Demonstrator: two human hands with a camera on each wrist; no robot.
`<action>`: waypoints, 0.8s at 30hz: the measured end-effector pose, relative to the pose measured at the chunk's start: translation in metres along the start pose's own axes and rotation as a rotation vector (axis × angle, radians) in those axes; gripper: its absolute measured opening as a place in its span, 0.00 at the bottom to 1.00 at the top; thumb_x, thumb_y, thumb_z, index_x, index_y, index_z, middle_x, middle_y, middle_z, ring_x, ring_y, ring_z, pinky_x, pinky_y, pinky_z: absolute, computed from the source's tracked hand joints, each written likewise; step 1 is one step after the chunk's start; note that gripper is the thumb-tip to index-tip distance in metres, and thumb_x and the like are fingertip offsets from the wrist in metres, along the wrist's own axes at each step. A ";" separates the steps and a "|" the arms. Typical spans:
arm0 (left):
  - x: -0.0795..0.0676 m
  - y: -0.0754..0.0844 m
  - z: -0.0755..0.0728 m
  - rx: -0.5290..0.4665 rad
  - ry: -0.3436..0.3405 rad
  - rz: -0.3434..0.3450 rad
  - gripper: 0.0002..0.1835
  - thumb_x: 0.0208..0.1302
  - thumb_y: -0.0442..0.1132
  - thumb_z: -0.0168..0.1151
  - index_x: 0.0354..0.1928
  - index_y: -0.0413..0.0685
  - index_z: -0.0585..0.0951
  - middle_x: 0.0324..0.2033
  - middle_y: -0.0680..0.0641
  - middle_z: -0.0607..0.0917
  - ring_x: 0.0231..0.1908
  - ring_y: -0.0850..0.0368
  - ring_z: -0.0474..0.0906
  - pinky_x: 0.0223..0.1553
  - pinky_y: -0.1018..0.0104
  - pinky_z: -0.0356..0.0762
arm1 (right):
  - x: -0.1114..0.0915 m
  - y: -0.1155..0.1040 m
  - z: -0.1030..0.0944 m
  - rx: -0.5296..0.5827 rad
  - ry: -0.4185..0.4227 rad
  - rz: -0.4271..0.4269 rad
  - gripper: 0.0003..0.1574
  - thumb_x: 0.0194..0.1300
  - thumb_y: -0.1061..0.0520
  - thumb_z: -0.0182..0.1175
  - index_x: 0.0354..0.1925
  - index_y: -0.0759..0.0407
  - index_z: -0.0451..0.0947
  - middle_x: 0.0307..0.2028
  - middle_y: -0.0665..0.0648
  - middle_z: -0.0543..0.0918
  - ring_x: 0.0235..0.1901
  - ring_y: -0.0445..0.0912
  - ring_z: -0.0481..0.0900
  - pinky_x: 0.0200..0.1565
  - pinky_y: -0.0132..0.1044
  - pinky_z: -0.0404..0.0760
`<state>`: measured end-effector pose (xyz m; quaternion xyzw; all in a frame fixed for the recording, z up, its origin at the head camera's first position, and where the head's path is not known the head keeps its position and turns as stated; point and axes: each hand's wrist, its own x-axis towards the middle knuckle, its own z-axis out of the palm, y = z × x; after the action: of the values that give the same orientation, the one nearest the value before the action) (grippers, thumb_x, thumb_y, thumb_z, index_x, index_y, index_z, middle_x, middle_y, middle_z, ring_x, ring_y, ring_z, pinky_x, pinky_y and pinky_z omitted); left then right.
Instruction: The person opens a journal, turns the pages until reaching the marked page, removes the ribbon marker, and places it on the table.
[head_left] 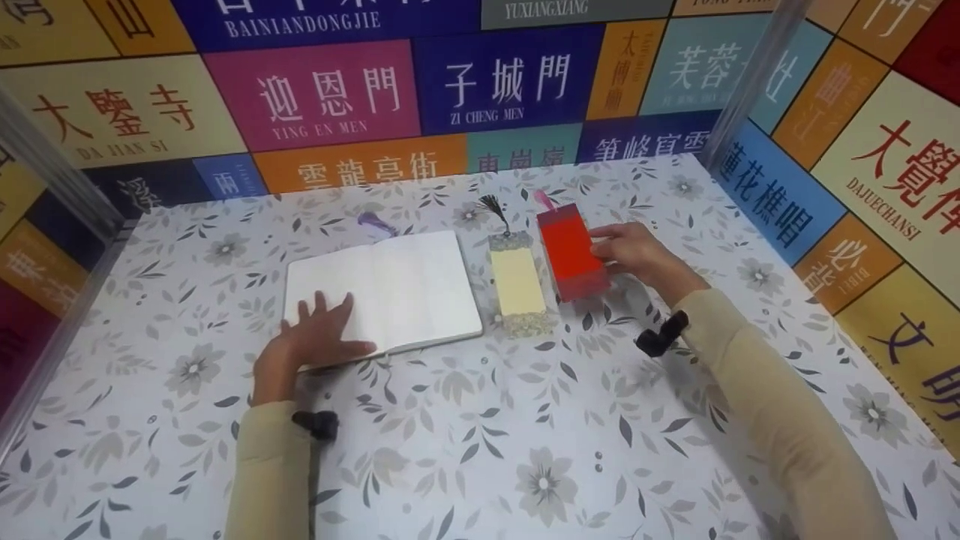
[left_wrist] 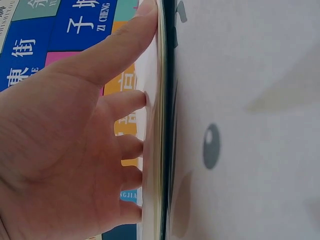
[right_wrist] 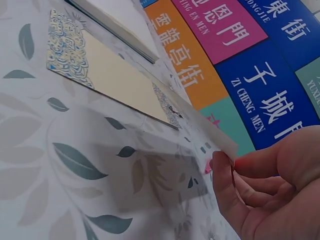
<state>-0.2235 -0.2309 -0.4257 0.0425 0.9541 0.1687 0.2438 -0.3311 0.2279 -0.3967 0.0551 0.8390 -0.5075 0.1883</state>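
Observation:
An open notebook (head_left: 420,292) with blank white pages lies on the table. My left hand (head_left: 311,337) rests spread on its left page, thumb near the lower edge; the left wrist view has the fingertips (left_wrist: 132,177) against the paper. At the right, my right hand (head_left: 641,255) pinches a red bookmark (head_left: 571,251) with a pink tassel by its right edge. Seen from the right wrist, the bookmark is tilted up off the cloth, thumb and fingers at its edge. Between notebook and red bookmark lies a cream bookmark (head_left: 517,281) with patterned ends and a black tassel (head_left: 493,210).
A purple tassel (head_left: 375,223) pokes out beyond the notebook's top edge. The table (head_left: 457,420) wears a white cloth printed with grey leaves and flowers. Colourful panels with Chinese lettering (head_left: 322,94) stand along the back and sides, with clear upright strips at the corners.

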 end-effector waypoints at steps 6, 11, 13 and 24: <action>0.000 0.000 0.000 -0.010 -0.003 -0.009 0.54 0.67 0.67 0.54 0.80 0.47 0.40 0.75 0.25 0.28 0.73 0.21 0.21 0.69 0.21 0.26 | -0.008 0.016 0.002 -0.054 -0.003 -0.001 0.32 0.74 0.61 0.53 0.73 0.63 0.63 0.62 0.67 0.76 0.44 0.46 0.81 0.50 0.33 0.84; 0.001 0.000 0.000 -0.011 -0.010 -0.020 0.54 0.67 0.67 0.54 0.80 0.48 0.39 0.75 0.27 0.27 0.73 0.22 0.21 0.69 0.22 0.25 | -0.013 0.028 0.009 -0.167 0.036 0.003 0.31 0.72 0.61 0.53 0.71 0.67 0.65 0.59 0.69 0.78 0.46 0.49 0.80 0.44 0.31 0.83; 0.001 0.001 0.000 -0.010 -0.005 -0.020 0.54 0.67 0.67 0.54 0.80 0.48 0.39 0.75 0.27 0.27 0.73 0.22 0.21 0.69 0.22 0.25 | -0.015 0.030 0.013 -0.186 0.049 0.021 0.31 0.72 0.61 0.53 0.70 0.66 0.65 0.58 0.68 0.78 0.48 0.50 0.79 0.45 0.32 0.84; 0.001 -0.002 0.001 -0.028 0.002 -0.019 0.55 0.66 0.68 0.54 0.81 0.51 0.39 0.76 0.28 0.27 0.73 0.23 0.20 0.69 0.23 0.24 | -0.010 0.034 0.025 -0.339 0.167 -0.030 0.30 0.69 0.63 0.55 0.67 0.68 0.67 0.48 0.64 0.78 0.35 0.47 0.76 0.33 0.29 0.77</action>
<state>-0.2244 -0.2325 -0.4279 0.0299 0.9522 0.1798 0.2452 -0.3055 0.2230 -0.4315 0.0521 0.9260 -0.3551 0.1173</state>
